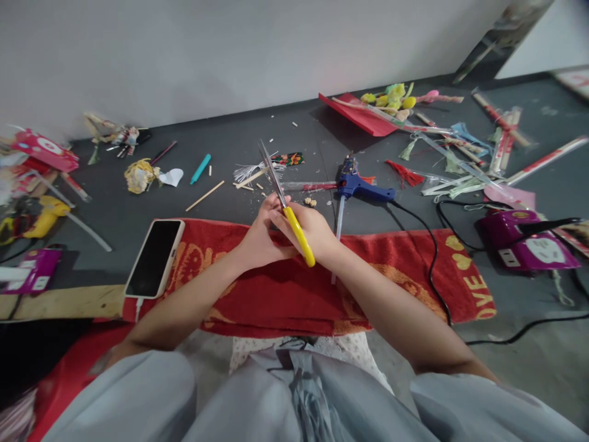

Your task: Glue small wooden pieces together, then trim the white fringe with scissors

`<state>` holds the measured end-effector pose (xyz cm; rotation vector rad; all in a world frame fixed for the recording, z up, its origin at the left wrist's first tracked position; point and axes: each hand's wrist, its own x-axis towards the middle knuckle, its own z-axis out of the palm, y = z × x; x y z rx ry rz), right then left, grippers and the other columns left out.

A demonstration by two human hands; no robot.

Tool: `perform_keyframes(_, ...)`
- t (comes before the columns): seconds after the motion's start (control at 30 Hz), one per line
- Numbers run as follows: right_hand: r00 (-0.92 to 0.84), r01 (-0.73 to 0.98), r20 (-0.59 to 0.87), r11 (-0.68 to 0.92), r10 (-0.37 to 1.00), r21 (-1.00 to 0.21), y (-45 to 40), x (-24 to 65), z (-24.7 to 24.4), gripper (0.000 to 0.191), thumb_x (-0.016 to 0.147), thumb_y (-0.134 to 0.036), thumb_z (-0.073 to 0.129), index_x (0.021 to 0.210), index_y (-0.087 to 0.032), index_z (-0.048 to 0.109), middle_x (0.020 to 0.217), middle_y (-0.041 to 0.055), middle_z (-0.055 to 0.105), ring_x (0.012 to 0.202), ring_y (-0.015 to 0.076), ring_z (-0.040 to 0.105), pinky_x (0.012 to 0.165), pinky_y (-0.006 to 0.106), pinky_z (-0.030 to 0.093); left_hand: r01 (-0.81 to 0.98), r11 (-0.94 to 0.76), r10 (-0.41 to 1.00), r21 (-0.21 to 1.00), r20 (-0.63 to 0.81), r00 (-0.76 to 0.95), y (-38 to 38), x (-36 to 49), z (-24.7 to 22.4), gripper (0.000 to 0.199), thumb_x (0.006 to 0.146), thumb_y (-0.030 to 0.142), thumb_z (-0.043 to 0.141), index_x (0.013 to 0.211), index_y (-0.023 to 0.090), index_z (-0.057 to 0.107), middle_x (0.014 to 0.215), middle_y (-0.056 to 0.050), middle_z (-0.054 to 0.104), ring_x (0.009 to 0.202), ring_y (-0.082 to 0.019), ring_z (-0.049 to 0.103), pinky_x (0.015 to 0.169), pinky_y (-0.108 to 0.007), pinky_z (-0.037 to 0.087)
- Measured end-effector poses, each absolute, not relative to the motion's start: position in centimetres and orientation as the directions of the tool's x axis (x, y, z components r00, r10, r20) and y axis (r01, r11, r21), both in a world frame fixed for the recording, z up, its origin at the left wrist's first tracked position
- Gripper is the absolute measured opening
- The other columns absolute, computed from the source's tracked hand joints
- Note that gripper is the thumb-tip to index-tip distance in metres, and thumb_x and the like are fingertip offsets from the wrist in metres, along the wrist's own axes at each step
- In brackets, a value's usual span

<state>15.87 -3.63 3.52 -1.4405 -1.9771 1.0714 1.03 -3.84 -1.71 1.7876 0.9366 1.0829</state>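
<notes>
Scissors with yellow handles (298, 234) are in my right hand (318, 228), their metal blades pointing up and away over the table. Close against it, my left hand (263, 240) has its fingers bent together near the base of the blades. Whatever those fingers pinch is hidden or too small to name. Both hands are above a folded red towel (276, 301). Beyond the blades lie white strands (252, 172), short pieces of wooden stick (251, 178) and a patterned strip (289, 159). A blue glue gun (365, 187) rests just right of my hands.
A phone (155, 258) lies on the towel's left end. Purple power strips (524, 239) sit at both sides, with black cables on the right. Red paper (368, 116), tassels and wrapped chopsticks (504, 144) crowd the right. A yellow glue gun (48, 215) lies left.
</notes>
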Motion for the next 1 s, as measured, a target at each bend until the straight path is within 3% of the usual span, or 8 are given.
perform_keyframes(0.1,-0.287,0.613,-0.091,0.110,0.954,-0.783,-3.4,16.4,3.8,0.043,0.088,-0.062,0.045,0.072,-0.022,0.042,0.070,0.0014,0.055,0.063,0.0134,0.046,0.061,0.026,0.030,0.146,-0.493,0.837,0.858,0.422,0.349,-2.4,-0.3,-2.5,0.098,0.065,0.051,0.081,0.144,0.035,0.024,0.144,-0.011,0.044,0.133,-0.028,0.049,0.109,-0.047,0.044)
perform_keyframes(0.2,-0.250,0.649,-0.076,0.109,0.965,-0.753,-3.2,16.9,4.2,0.044,0.088,-0.064,0.043,0.074,-0.022,0.043,0.072,0.0026,0.059,0.063,0.0143,0.048,0.060,0.027,0.030,0.194,-0.529,0.838,0.826,0.473,0.270,-1.1,-1.4,-2.4,0.077,0.077,0.054,0.071,0.141,0.035,0.032,0.137,-0.009,0.052,0.125,-0.023,0.055,0.102,-0.039,0.049)
perform_keyframes(0.37,-0.205,0.787,-0.058,0.129,0.977,-0.603,-3.3,17.2,4.5,0.047,0.089,-0.063,0.042,0.092,-0.017,0.054,0.088,0.0115,0.069,0.076,0.0230,0.062,0.064,0.030,0.033,0.344,-0.524,0.841,0.779,0.537,0.065,-0.7,-2.0,-0.5,0.046,0.083,0.050,0.065,0.122,0.028,0.052,0.113,-0.006,0.065,0.102,-0.016,0.065,0.087,-0.030,0.054)
perform_keyframes(0.53,-0.259,0.833,-0.030,0.208,0.965,-0.513,-3.5,17.1,4.2,0.052,0.091,-0.061,0.042,0.105,-0.013,0.056,0.094,0.0144,0.071,0.085,0.0280,0.066,0.069,0.033,0.037,0.513,-0.511,0.807,0.690,0.590,0.012,-1.4,-1.8,0.9,0.026,0.087,0.042,0.062,0.098,0.019,0.064,0.085,-0.003,0.070,0.078,-0.013,0.066,0.079,-0.029,0.054)
perform_keyframes(0.63,-0.275,0.840,-0.028,0.226,0.961,-0.494,-3.5,17.1,4.0,0.052,0.092,-0.060,0.042,0.106,-0.012,0.056,0.095,0.0142,0.072,0.086,0.0283,0.067,0.070,0.032,0.038,0.582,-0.494,0.805,0.646,0.593,0.025,-1.7,-1.6,1.1,0.024,0.085,0.040,0.064,0.090,0.017,0.067,0.082,-0.003,0.071,0.075,-0.013,0.066,0.075,-0.028,0.054)
perform_keyframes(0.83,-0.295,0.846,-0.037,0.244,0.955,-0.474,-3.4,17.0,4.0,0.049,0.092,-0.058,0.043,0.103,-0.012,0.055,0.095,0.0149,0.071,0.086,0.0277,0.067,0.070,0.032,0.038,0.579,-0.456,0.848,0.676,0.527,0.051,-1.7,-1.4,1.4,0.018,0.083,0.034,0.065,0.083,0.016,0.070,0.081,-0.003,0.073,0.072,-0.012,0.065,0.071,-0.026,0.053)
perform_keyframes(1.0,-0.236,0.814,-0.076,0.154,0.969,-0.560,-3.1,17.3,4.1,0.047,0.089,-0.061,0.045,0.094,-0.015,0.054,0.089,0.0130,0.068,0.080,0.0248,0.063,0.068,0.032,0.037,0.602,-0.375,0.893,0.705,0.448,0.032,-1.2,-1.7,1.2,0.013,0.082,0.022,0.059,0.087,0.016,0.069,0.083,-0.004,0.073,0.071,-0.012,0.065,0.071,-0.026,0.053)
